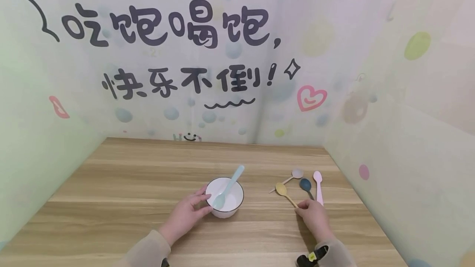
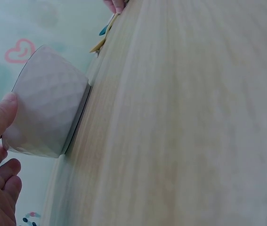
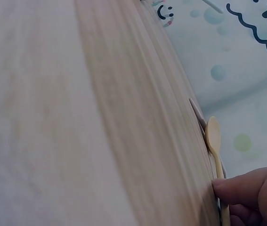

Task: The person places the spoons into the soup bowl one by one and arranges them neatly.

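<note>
A white bowl (image 1: pixel 224 212) with a dark rim stands upright on the table, a light blue spoon (image 1: pixel 231 182) leaning in it with its handle over the far rim. My left hand (image 1: pixel 187 214) grips the bowl's near left side; in the left wrist view the thumb (image 2: pixel 5 113) lies against its faceted wall. Over to the right, my right hand (image 1: pixel 314 216) pinches the handle of a yellow spoon (image 1: pixel 281 189). Around that hand lie a dark blue spoon (image 1: pixel 306 184), a pink spoon (image 1: pixel 318 180) and a greyish-beige spoon (image 1: pixel 297 173), partly crossed by the yellow one.
The wood-grain table (image 1: pixel 130 176) meets a printed back wall (image 1: pixel 222 122) with dark lettering and side walls at left and right. A black strap device (image 1: pixel 312 256) sits at my right wrist.
</note>
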Tool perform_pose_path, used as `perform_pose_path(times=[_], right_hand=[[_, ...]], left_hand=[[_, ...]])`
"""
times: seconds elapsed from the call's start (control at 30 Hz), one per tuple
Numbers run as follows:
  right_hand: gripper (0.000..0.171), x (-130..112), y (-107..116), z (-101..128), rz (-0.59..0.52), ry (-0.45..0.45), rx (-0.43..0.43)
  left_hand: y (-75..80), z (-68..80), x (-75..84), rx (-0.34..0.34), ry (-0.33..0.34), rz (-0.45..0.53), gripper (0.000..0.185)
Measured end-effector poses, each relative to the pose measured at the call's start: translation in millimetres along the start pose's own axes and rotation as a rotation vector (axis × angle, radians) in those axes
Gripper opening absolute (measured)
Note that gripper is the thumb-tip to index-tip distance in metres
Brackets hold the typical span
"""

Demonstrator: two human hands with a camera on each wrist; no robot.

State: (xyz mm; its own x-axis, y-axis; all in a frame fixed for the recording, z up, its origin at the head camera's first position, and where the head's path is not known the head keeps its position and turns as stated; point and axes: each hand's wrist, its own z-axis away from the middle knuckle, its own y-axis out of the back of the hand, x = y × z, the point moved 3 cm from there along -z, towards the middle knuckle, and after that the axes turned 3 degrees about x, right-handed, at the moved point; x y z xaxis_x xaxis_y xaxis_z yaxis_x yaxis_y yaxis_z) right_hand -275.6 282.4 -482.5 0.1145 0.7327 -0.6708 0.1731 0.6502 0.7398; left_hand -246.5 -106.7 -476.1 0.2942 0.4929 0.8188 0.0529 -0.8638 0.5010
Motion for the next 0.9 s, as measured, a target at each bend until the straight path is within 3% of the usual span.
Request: perform_pose_path(times=[0.9], right_hand=[[0.010, 3.6, -3.3, -1.9, -0.026, -0.028, 0.017]], left_hand=[[0.3, 0.3, -0.1, 0.005, -0.004, -0.016, 0.040]])
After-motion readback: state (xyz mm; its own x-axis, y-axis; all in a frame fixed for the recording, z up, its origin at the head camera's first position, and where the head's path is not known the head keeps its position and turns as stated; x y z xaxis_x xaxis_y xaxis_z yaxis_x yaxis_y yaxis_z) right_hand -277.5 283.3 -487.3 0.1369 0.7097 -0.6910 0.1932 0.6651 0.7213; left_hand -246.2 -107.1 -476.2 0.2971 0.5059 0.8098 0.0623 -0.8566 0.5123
